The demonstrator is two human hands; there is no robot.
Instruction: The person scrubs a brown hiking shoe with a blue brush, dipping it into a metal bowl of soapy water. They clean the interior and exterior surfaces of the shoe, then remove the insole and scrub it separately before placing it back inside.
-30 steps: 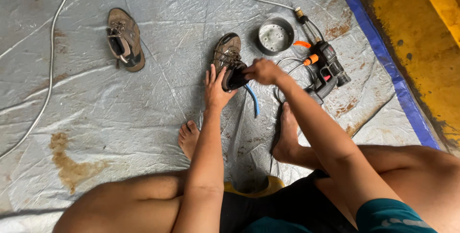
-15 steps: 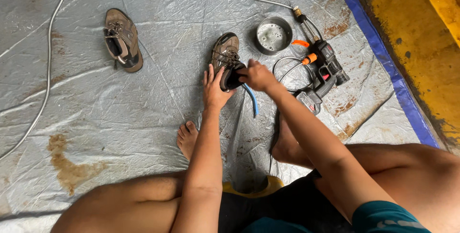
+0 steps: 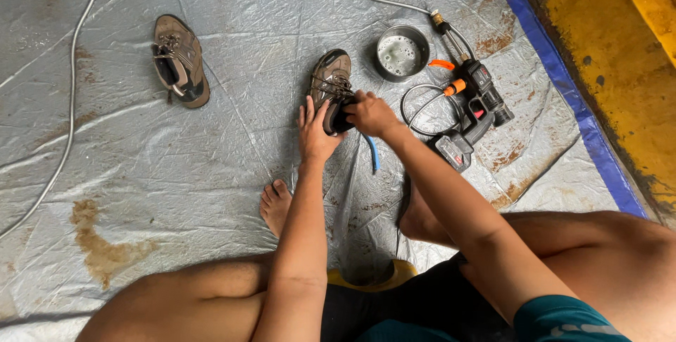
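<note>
Head view: my left hand point(image 3: 315, 133) braces the brown hiking shoe point(image 3: 331, 83) on the grey tarp point(image 3: 211, 173), fingers spread flat against its heel. My right hand point(image 3: 370, 113) is clenched on a blue-handled brush point(image 3: 371, 153) at the shoe's opening. I judge scrubbing is underway; next calls for steady bracing.
</note>
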